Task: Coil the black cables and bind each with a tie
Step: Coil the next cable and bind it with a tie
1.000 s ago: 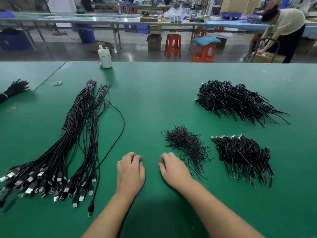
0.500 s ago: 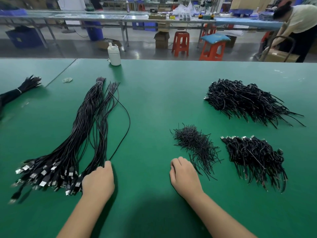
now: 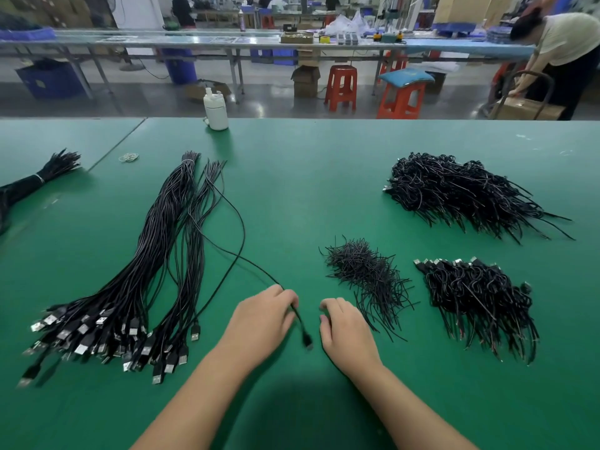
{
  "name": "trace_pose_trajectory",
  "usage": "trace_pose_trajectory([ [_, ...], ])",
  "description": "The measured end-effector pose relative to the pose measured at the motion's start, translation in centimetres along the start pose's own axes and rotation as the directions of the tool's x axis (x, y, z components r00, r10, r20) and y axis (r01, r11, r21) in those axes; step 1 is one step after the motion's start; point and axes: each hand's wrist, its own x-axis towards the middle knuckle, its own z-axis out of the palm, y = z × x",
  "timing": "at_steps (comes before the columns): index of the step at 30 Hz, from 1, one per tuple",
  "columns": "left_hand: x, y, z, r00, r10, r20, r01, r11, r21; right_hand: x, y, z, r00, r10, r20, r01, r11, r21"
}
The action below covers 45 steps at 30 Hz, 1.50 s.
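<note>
left hand point(image 3: 263, 319) pinches one cable point(image 3: 240, 222), its plug point(image 3: 307, 341) blurred; right hand point(image 3: 347, 329) curled, empty, beside the ties point(image 3: 367, 274). two coiled heaps right of the ties.

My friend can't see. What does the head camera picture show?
A person's left hand pulls one black cable from a long bundle on a green table; the right hand rests beside a pile of ties.
</note>
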Motion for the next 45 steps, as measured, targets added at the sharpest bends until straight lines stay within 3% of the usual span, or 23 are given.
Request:
trace_pose_trajectory([
  [4, 0.6, 1.4, -0.7, 0.972, 0.027, -0.235, -0.020, 0.999, 0.035, 0.0, 0.0, -0.1, 0.999, 0.018, -0.050, -0.014, 0.998, 0.063],
  [7, 1.1, 2.1, -0.8, 0.962, -0.072, -0.263, 0.047, 0.994, -0.103, 0.0, 0.3, -0.1, 0.999, 0.033, -0.025, -0.030, 0.993, 0.113],
  [10, 1.5, 2.7, -0.4, 0.975, -0.201, -0.097, 0.165, 0.940, -0.298, 0.0, 0.2, -0.4, 1.000, 0.021, -0.017, -0.018, 0.987, 0.159],
  [14, 1.5, 4.0, 0.2, 0.947, -0.246, 0.208, 0.322, 0.721, -0.613, 0.0, 0.2, -0.9, 0.995, 0.097, -0.006, -0.091, 0.955, 0.283],
  [16, 1.4, 4.6, 0.4, 0.936, -0.235, 0.264, 0.353, 0.584, -0.731, 0.2, -0.6, -1.7, 0.962, 0.270, 0.026, -0.239, 0.797, 0.555],
  [17, 1.4, 4.7, 0.4, 0.938, -0.219, 0.270, 0.346, 0.537, -0.769, 0.3, -1.3, -2.3, 0.936, 0.335, 0.108, -0.303, 0.611, 0.731],
  [19, 1.2, 5.1, 0.2, 0.956, -0.187, 0.226, 0.291, 0.518, -0.804, 0.8, -2.5, -3.1, 0.896, 0.352, 0.272, -0.365, 0.232, 0.901],
  [20, 1.3, 5.2, 0.2, 0.964, -0.191, 0.187, 0.263, 0.557, -0.788, 1.1, -3.0, -3.5, 0.892, 0.339, 0.299, -0.373, 0.180, 0.910],
  [21, 1.4, 5.1, 0.4, 0.970, -0.201, 0.138, 0.235, 0.622, -0.747, 1.2, -3.5, -4.0, 0.899, 0.321, 0.297, -0.373, 0.211, 0.903],
  [23, 1.5, 5.2, 0.4, 0.971, -0.238, 0.027, 0.195, 0.719, -0.668, 1.4, -4.1, -5.2, 0.928, 0.292, 0.230, -0.338, 0.409, 0.848],
  [25, 1.6, 5.4, 0.0, 0.945, -0.326, -0.024, 0.212, 0.667, -0.715, 1.4, -4.3, -6.1, 0.958, 0.237, 0.161, -0.271, 0.567, 0.778],
  [30, 1.5, 5.3, -0.7, 0.949, -0.304, 0.085, 0.239, 0.515, -0.823, 0.5, -4.5, -7.1, 0.982, 0.113, 0.149, -0.184, 0.723, 0.666],
  [33, 1.0, 5.1, -0.7, 0.962, -0.236, 0.138, 0.239, 0.483, -0.842, 0.1, -4.9, -7.4, 0.992, 0.037, 0.121, -0.109, 0.738, 0.666],
  [37, 0.9, 4.5, -1.2, 0.965, -0.193, 0.176, 0.237, 0.358, -0.903, -0.2, -5.1, -7.4, 0.991, -0.024, 0.130, -0.074, 0.713, 0.697],
  [43, 1.3, 3.7, -1.0, 0.968, -0.209, 0.139, 0.209, 0.361, -0.909, -0.2, -5.4, -6.4, 0.976, -0.004, 0.218, -0.159, 0.673, 0.722],
  [45, 1.7, 4.0, -1.0, 0.963, -0.250, 0.103, 0.154, 0.197, -0.968, -0.3, -5.6, -5.6, 0.951, 0.010, 0.309, -0.266, 0.535, 0.802],
])
